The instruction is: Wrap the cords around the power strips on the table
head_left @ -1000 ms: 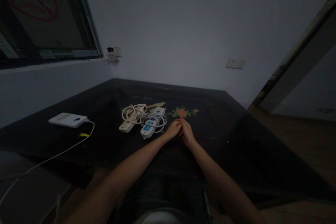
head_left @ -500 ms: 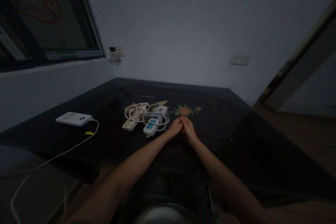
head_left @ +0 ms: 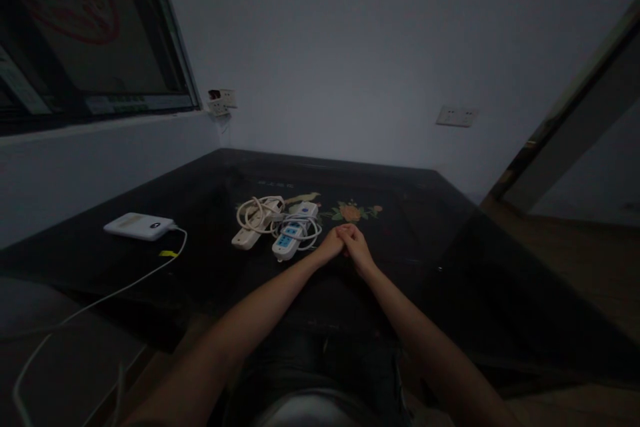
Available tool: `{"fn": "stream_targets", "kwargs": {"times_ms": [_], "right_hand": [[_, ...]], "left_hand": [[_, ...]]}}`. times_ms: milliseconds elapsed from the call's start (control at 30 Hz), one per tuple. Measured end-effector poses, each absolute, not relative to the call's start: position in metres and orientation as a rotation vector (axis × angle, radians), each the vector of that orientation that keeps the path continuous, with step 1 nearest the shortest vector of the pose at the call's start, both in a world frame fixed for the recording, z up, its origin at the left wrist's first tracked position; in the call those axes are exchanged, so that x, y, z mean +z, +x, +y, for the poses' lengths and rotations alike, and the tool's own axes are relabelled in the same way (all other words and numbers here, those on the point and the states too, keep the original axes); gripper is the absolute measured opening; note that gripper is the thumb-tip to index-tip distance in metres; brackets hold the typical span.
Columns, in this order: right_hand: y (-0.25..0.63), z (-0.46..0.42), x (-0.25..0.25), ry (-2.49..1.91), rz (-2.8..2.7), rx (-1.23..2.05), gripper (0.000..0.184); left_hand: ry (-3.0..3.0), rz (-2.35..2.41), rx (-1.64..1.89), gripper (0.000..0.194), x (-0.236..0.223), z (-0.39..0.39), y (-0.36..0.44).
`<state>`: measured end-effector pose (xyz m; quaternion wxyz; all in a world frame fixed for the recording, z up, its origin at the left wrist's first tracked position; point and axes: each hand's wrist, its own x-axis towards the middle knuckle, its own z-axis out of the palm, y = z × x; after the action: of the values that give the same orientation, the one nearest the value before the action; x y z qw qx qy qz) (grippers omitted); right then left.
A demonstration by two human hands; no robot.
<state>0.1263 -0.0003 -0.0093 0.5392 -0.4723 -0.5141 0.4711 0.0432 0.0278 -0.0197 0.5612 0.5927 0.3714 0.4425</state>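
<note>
My left hand [head_left: 331, 245] and my right hand [head_left: 357, 247] rest together on the dark table, fingers closed and folded against each other. No object shows in either of them. Just left of my left hand lies a white power strip with blue sockets [head_left: 286, 245], its grey cord coiled over it. Beside that one, farther left, is a cream power strip [head_left: 244, 239] with its own cord looped on top. A printed orange flower [head_left: 351, 213] on the tabletop is just beyond my fingertips.
On the table's left side a white box-shaped device [head_left: 139, 227] has a white cable [head_left: 145, 277] running off the near edge, past a yellow tag [head_left: 169, 253]. Wall sockets [head_left: 457, 116] sit above the far right side; other sockets [head_left: 219, 107] are by the window corner.
My hands have folded closer, with the fingertips now overlapping. The power strips and the white device stay where they were; the view has shifted very slightly.
</note>
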Motion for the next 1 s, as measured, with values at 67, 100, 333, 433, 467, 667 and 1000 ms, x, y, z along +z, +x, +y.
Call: {"fn": "stream_targets", "kwargs": {"times_ms": [67, 100, 333, 433, 467, 667, 1000], "right_hand": [[0.126, -0.002, -0.008, -1.126, -1.227, 1.121, 0.035], [0.125, -0.003, -0.007, -1.126, -1.230, 1.122, 0.035], [0.126, -0.006, 0.000, -1.131, -1.263, 1.136, 0.031], [0.126, -0.006, 0.000, -1.131, -1.273, 1.134, 0.029], [0.127, -0.006, 0.000, -1.131, -1.276, 1.135, 0.029], [0.127, -0.005, -0.002, -1.135, -1.275, 1.145, 0.027], [0.127, -0.002, -0.010, -1.144, -1.271, 1.126, 0.030]], "left_hand": [[1.386, 0.882, 1.045, 0.039, -0.020, 0.026, 0.043], [1.381, 0.888, 1.046, 0.038, -0.020, 0.026, 0.043], [1.356, 0.922, 1.079, 0.036, -0.024, 0.022, 0.044], [1.350, 0.923, 1.082, 0.035, -0.024, 0.021, 0.045], [1.347, 0.924, 1.083, 0.035, -0.025, 0.021, 0.045], [1.351, 0.928, 1.070, 0.030, -0.029, 0.025, 0.045], [1.380, 0.923, 1.060, 0.027, -0.035, 0.031, 0.045]]}}
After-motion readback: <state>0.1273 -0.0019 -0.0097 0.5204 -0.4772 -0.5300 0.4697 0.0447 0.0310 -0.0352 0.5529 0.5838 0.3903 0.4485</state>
